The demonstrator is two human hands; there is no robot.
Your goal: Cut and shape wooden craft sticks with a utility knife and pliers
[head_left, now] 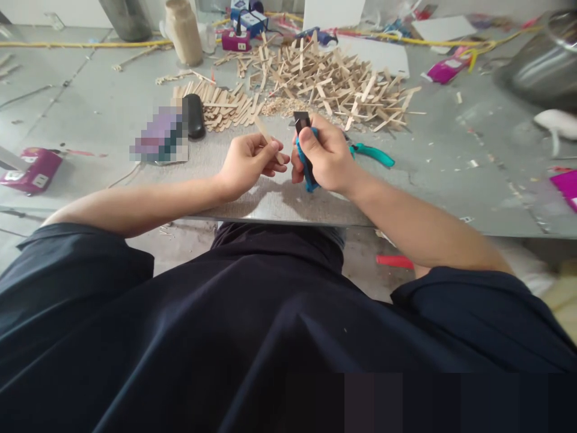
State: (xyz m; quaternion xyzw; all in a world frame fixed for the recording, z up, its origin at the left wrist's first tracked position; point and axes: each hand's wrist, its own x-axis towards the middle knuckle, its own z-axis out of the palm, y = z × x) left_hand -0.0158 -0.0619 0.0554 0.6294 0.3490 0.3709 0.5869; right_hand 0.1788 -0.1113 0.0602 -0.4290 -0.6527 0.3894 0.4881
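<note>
My left hand [250, 159] pinches a flat wooden craft stick [262, 129] between thumb and fingers, its upper end slanting up and to the left. Close on its right, my right hand [325, 153] is wrapped round a blue-and-black utility knife [305, 156], held nearly upright with the thumb on its side. Whether its blade is out I cannot tell. Both hands are above the table near its front edge. Behind my right hand lies a tool with teal handles [373, 154], partly hidden by the hand.
A large loose heap of craft sticks [324, 78] lies beyond my hands, with a neater row of sticks [228, 105] to its left and shavings [283, 107] in front. A black case [193, 116], a beige jar [184, 33], purple sockets [33, 170] and a yellow cord [90, 44] are around.
</note>
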